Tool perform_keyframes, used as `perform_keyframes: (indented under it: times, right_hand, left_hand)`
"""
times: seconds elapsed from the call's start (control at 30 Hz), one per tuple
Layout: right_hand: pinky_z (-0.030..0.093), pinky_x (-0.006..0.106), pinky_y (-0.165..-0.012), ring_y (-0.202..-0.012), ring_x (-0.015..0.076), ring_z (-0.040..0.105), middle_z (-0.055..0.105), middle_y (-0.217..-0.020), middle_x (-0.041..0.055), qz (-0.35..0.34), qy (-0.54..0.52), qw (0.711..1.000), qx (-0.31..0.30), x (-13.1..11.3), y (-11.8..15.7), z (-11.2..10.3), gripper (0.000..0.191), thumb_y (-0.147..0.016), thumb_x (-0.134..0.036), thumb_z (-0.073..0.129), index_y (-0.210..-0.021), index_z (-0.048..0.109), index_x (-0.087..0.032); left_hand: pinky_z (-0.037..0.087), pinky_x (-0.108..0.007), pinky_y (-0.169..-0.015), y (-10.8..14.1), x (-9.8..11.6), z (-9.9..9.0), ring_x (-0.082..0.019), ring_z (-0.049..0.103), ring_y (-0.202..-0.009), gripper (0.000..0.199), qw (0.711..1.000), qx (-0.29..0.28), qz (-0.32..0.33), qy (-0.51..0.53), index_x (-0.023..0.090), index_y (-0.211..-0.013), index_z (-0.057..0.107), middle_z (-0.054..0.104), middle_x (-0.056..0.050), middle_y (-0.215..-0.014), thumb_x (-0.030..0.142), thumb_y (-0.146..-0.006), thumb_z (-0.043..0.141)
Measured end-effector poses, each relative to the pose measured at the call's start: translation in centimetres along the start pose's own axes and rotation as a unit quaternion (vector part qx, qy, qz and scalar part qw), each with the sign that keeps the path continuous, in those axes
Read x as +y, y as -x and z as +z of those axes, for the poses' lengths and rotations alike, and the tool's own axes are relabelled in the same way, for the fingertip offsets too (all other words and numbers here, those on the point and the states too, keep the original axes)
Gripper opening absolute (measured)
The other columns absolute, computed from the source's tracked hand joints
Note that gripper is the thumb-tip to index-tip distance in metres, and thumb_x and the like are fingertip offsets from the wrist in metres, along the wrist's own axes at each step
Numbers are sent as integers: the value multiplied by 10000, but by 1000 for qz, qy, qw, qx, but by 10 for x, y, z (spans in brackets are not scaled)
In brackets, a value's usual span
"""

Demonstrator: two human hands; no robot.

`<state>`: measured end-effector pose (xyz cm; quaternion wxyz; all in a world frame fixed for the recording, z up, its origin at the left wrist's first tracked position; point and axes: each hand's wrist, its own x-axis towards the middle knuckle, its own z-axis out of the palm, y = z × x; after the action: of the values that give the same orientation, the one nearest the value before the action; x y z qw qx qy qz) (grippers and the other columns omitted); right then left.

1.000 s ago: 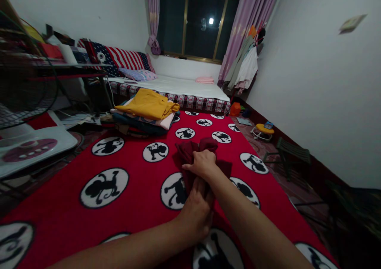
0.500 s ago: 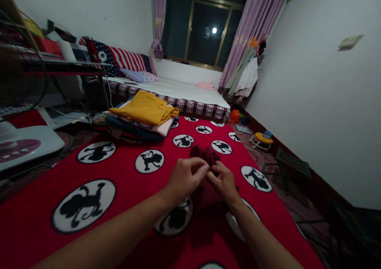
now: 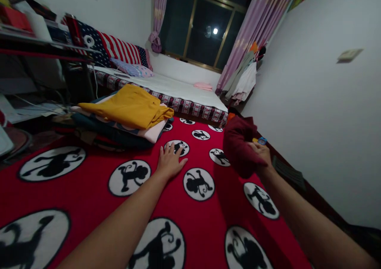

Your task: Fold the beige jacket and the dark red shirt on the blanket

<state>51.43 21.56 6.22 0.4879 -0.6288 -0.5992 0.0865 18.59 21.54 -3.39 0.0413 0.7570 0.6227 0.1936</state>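
**Folded maroon garment in the right hand, stack to the far left**

We hold the folded maroon garment (image 3: 239, 146) in our right hand (image 3: 260, 153), clear of the red monkey-print blanket (image 3: 89, 205). The fingers are closed on the bundle's right side; the cloth hides most of them, so we cannot tell how deep the grip goes. The bundle is compact, with its long axis running roughly upright and its top tipped slightly to the left.

Our left hand (image 3: 170, 161) lies flat on the blanket, palm down, fingers spread and empty. It rests between two monkey medallions, just near of the stack's near edge.

The governing relation: the stack of folded clothes (image 3: 119, 122) lies to the far left of the garment, with the folded yellow garment (image 3: 127, 108) on top. The garment sits well apart from the stack, on the right. The left hand is the nearer of the two to the stack; the right hand alone carries the garment.

Beyond the blanket, a mattress (image 3: 178, 90) runs below the dark window (image 3: 205, 22).

No brand, label or legible writing is visible. The blanket carries only black monkey silhouettes in white circles.
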Motion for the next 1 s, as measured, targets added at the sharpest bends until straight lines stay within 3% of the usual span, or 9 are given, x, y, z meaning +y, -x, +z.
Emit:
perform_keyframes:
  times: [0.13, 0.23, 0.33, 0.47, 0.6, 0.67, 0.8, 0.9, 1.0]
  right_hand:
    - [304, 244, -504, -507, 100, 378, 383, -509, -46, -46, 69, 997, 7, -11, -68, 29, 354, -717, -473, 545, -510, 431, -209]
    - [310, 254, -559, -570, 121, 437, 424, -533, -25, -51, 176, 983, 18, -9, -97, 58, 338, -747, -403, 552, -499, 443, -202]
    - [374, 279, -670, -751, 191, 565, 608, -713, 52, 8, 259, 966, -12, 0, -102, 86, 303, -786, -443, 549, -649, 621, -182]
    - [416, 425, -843, -994, 304, 599, 641, -1078, 182, 98, 281, 954, -31, 22, -86, 111, 547, -834, -618, 443, -1050, 699, -186]
    - [417, 534, -887, -1098, 362, 575, 554, -1249, 266, 173, 289, 942, 10, 43, -73, 112, 745, -846, -637, 416, -1401, 459, -142]
    - [443, 475, -900, -1091, 337, 588, 594, -1216, 235, 168, 289, 942, 9, 48, -73, 106, 709, -808, -539, 555, -1376, 488, -119]
    - [456, 347, -927, -1052, 245, 613, 677, -1113, 95, 123, 290, 949, -14, 50, -83, 91, 390, -774, -253, 614, -1154, 679, -193]
    - [407, 466, -982, -1173, 324, 526, 614, -1220, 137, 122, 313, 942, -6, 41, -90, 86, 376, -751, -242, 653, -1122, 700, -204]
    - [336, 596, -995, -1281, 390, 397, 447, -1397, 192, 114, 340, 933, 39, 21, -90, 99, 504, -825, -452, 602, -1273, 606, -223]
  left_hand:
    - [130, -578, -1127, -1, -1, 2, -383, 221, -1422, 613, 1000, 12, 1, 4, 243, -1395, 481, 338, -146, -1524, 574, -880, 452]
    - [127, -583, -1128, -2, -2, 5, -380, 224, -1422, 609, 1000, 14, 1, 5, 241, -1392, 486, 338, -151, -1523, 568, -879, 457]
    - [114, -588, -1130, -2, -2, 6, -381, 222, -1423, 609, 1000, 16, 1, 6, 239, -1390, 490, 338, -154, -1522, 565, -876, 463]
    - [121, -590, -1129, -2, -2, 6, -383, 228, -1420, 610, 1000, 22, 4, 4, 242, -1389, 489, 344, -148, -1520, 567, -874, 465]
    - [140, -582, -1130, -2, -2, 6, -377, 243, -1416, 606, 1000, 23, 2, 0, 247, -1389, 487, 349, -141, -1519, 565, -873, 470]
    - [146, -576, -1132, -2, -1, 5, -371, 243, -1418, 600, 1000, 21, -5, -4, 254, -1384, 493, 350, -139, -1519, 566, -872, 470]
    - [146, -562, -1139, -3, 0, 5, -357, 241, -1422, 595, 1000, 14, -15, -11, 274, -1387, 487, 346, -134, -1522, 571, -872, 466]
    - [147, -558, -1142, -2, 0, 5, -350, 244, -1422, 594, 1000, 14, -15, -15, 278, -1388, 485, 351, -134, -1519, 572, -873, 460]
    - [144, -562, -1142, -3, 0, 5, -348, 240, -1424, 598, 1000, 12, -15, -18, 278, -1390, 482, 352, -134, -1519, 579, -875, 448]
